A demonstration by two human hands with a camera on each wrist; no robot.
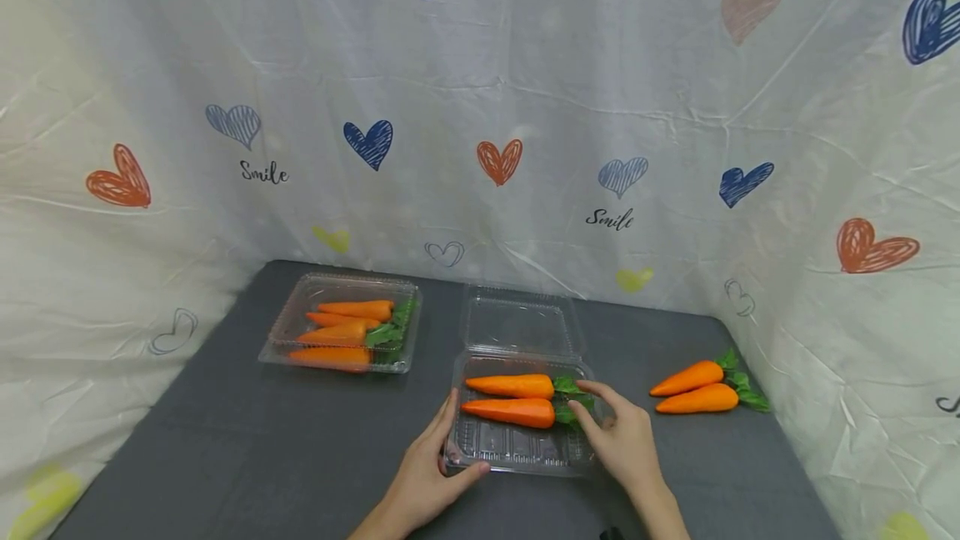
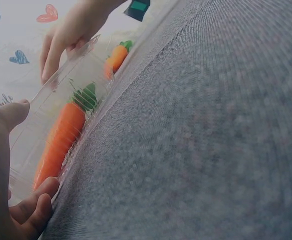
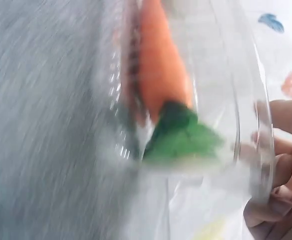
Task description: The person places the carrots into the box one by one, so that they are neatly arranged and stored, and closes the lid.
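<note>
A clear plastic clamshell container (image 1: 517, 461) lies with its lid (image 1: 521, 319) folded back. Inside it, two orange carrots (image 1: 510, 386) lie side by side, green tops to the right. My left hand (image 1: 423, 473) grips the container's front left corner, its thumb at the front edge and its fingers along the left side. Over the leaves at the container's right side is my right hand (image 1: 618, 436), thumb and index finger apart. In the right wrist view, blurred, its fingers (image 3: 280, 170) show beside the clear wall, away from the carrot leaves (image 3: 185, 137).
To the left stands a closed clear container (image 1: 273, 352) with several carrots (image 1: 341, 332) inside. Two loose carrots (image 1: 697, 398) lie on the grey table (image 1: 225, 457) at the right. A white curtain (image 1: 547, 90) printed with hearts hangs around the back and sides.
</note>
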